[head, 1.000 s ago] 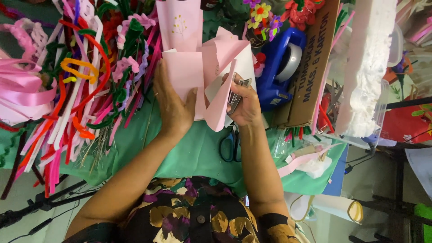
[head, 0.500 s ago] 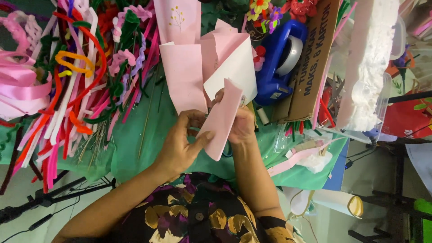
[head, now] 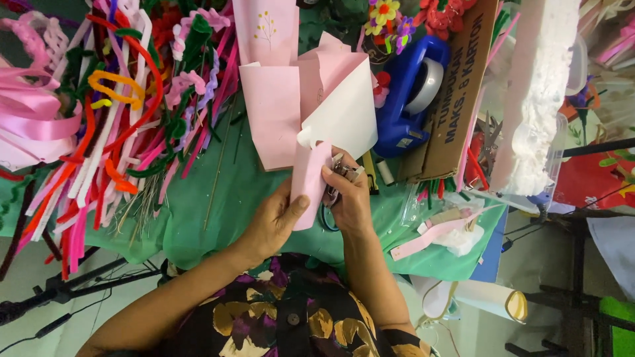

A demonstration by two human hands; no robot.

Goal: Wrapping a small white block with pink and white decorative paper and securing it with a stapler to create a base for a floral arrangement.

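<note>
we are seeing the left hand (head: 274,221) gripping a folded strip of pink paper (head: 309,184), thumb lying across its lower front, fingers wrapped behind. the strip is standing near upright, tilting a little, just above the near edge of the green cloth (head: 198,225) covering the table. the right hand (head: 349,198) is pinching the strip's right edge with the fingertips while also closing around a pair of scissors (head: 338,173); we are only seeing bits of metal and handle between the fingers, so we cannot tell how the blades are standing. the strip's top is curling just under a larger pink and white paper sheet (head: 334,106) that is lying folded on the cloth, overlapping another pink sheet (head: 272,122). to the left a big heap of pipe cleaners (head: 126,119) in pink, orange, white and green is spreading over the cloth. to the right of the sheets a blue tape dispenser (head: 405,99) is sitting beside a brown cardboard box (head: 456,92). a loose pink paper strip (head: 430,239) is lying on the cloth near the right wrist, well apart from the held one.
</note>
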